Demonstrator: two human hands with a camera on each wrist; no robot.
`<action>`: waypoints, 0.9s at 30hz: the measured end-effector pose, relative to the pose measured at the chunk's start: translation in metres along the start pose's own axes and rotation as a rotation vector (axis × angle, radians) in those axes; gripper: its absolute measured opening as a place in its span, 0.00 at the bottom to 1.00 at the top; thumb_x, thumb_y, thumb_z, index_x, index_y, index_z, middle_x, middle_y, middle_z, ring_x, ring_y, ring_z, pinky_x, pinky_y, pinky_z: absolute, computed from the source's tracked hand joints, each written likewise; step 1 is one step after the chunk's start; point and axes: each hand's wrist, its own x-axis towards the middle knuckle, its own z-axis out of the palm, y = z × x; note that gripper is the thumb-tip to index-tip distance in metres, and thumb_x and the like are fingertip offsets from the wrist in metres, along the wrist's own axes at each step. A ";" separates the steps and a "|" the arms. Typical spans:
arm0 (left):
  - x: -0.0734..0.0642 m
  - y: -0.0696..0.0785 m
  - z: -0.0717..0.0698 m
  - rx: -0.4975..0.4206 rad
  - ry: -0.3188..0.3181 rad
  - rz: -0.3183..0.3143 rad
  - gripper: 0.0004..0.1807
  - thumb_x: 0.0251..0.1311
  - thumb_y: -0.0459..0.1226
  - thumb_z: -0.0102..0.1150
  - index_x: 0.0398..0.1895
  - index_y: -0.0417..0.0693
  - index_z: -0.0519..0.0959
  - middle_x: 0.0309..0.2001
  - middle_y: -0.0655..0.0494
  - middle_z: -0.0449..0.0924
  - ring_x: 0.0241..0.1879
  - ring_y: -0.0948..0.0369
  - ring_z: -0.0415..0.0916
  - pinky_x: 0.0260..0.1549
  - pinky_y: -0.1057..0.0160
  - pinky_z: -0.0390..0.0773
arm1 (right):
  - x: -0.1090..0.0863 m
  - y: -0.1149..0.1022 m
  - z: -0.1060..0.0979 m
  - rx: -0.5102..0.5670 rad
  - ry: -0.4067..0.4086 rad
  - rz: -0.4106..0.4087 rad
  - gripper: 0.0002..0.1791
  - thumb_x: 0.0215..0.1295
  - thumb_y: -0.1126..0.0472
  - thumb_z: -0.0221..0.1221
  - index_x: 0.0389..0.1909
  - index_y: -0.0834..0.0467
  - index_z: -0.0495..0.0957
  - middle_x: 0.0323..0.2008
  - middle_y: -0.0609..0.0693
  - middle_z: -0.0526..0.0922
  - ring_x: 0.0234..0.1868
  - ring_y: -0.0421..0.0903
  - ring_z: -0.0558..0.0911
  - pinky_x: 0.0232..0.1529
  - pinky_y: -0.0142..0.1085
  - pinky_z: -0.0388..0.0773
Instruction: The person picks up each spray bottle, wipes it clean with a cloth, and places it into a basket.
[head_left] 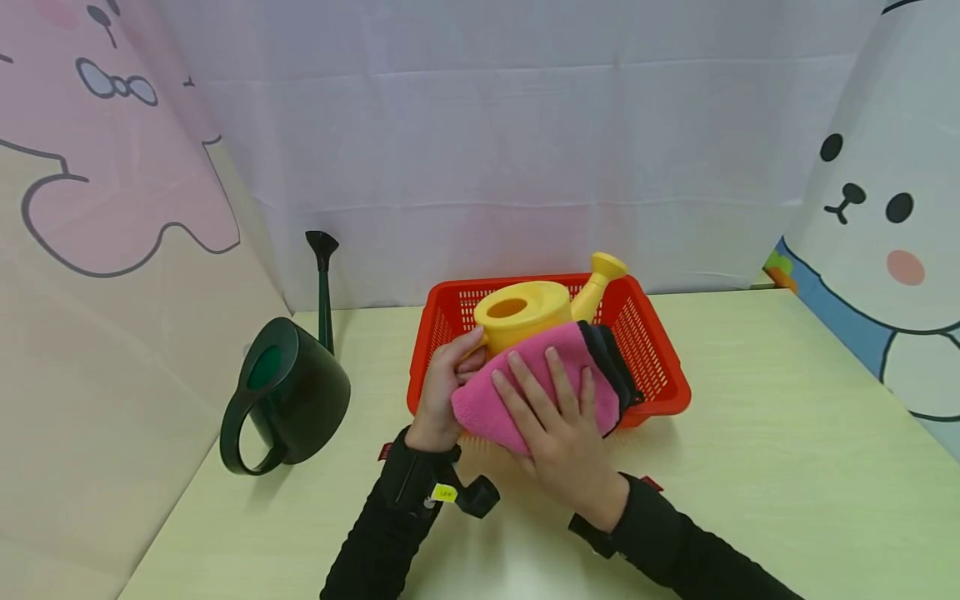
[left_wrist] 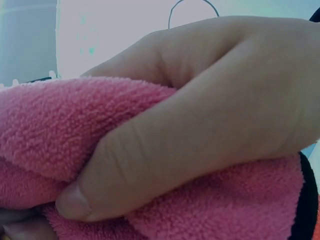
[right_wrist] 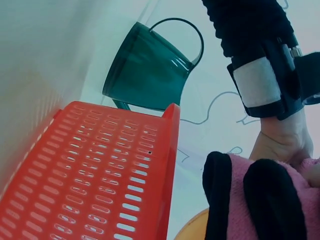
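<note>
My left hand (head_left: pixel 442 387) holds the yellow watering can (head_left: pixel 525 304) at its near left side, fingers curled and thumb on top. A folded pink towel (head_left: pixel 495 408) with dark edging lies against the can's near side. Over the towel spreads my right hand (head_left: pixel 558 433). In the left wrist view, a thumb and hand wrap fluffy pink towel (left_wrist: pixel 45 125); fingertips of another hand peek in at the lower left. The right wrist view has the towel's black edging (right_wrist: pixel 217 195) beside my left hand (right_wrist: pixel 285 140). The can's lower part is hidden by towel and hands.
Behind the hands stands a red plastic basket (head_left: pixel 656 362), with the yellow can over it. To the left is a dark green watering can (head_left: pixel 311 400) with a tall spout. A pale curtain hangs behind the light wooden table (head_left: pixel 757 433).
</note>
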 end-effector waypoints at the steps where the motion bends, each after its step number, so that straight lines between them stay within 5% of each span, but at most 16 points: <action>1: 0.000 0.000 0.000 0.000 -0.001 -0.002 0.25 0.68 0.41 0.33 0.09 0.56 0.59 0.10 0.68 0.57 0.10 0.73 0.54 0.15 0.77 0.62 | 0.000 0.001 0.000 0.008 0.001 0.004 0.31 0.69 0.42 0.38 0.64 0.58 0.62 0.69 0.57 0.56 0.71 0.59 0.47 0.69 0.56 0.33; 13: 0.003 0.000 -0.003 0.002 -0.061 0.015 0.25 0.70 0.41 0.30 0.09 0.56 0.57 0.09 0.68 0.57 0.08 0.71 0.54 0.11 0.75 0.55 | 0.009 0.019 -0.004 0.186 0.105 0.155 0.33 0.67 0.42 0.42 0.69 0.52 0.54 0.68 0.56 0.55 0.71 0.58 0.48 0.69 0.53 0.44; 17: 0.003 0.001 -0.003 -0.004 -0.074 0.008 0.26 0.70 0.41 0.30 0.08 0.56 0.57 0.08 0.68 0.57 0.07 0.70 0.54 0.11 0.73 0.54 | 0.012 0.028 -0.006 0.387 0.112 0.315 0.35 0.66 0.44 0.46 0.69 0.57 0.52 0.69 0.57 0.53 0.71 0.57 0.48 0.69 0.52 0.47; 22: 0.002 0.001 -0.002 0.005 -0.066 0.009 0.27 0.69 0.41 0.31 0.07 0.56 0.56 0.07 0.68 0.57 0.07 0.70 0.54 0.11 0.73 0.54 | 0.017 0.037 -0.011 0.729 0.092 0.605 0.37 0.62 0.63 0.50 0.70 0.60 0.46 0.68 0.57 0.50 0.69 0.46 0.50 0.69 0.36 0.51; 27: 0.003 0.001 -0.002 0.013 -0.069 0.019 0.26 0.69 0.40 0.32 0.08 0.55 0.56 0.07 0.68 0.56 0.07 0.69 0.54 0.11 0.73 0.54 | 0.019 0.039 -0.014 0.836 0.049 0.710 0.41 0.59 0.71 0.50 0.71 0.58 0.41 0.67 0.56 0.50 0.61 0.40 0.58 0.57 0.20 0.63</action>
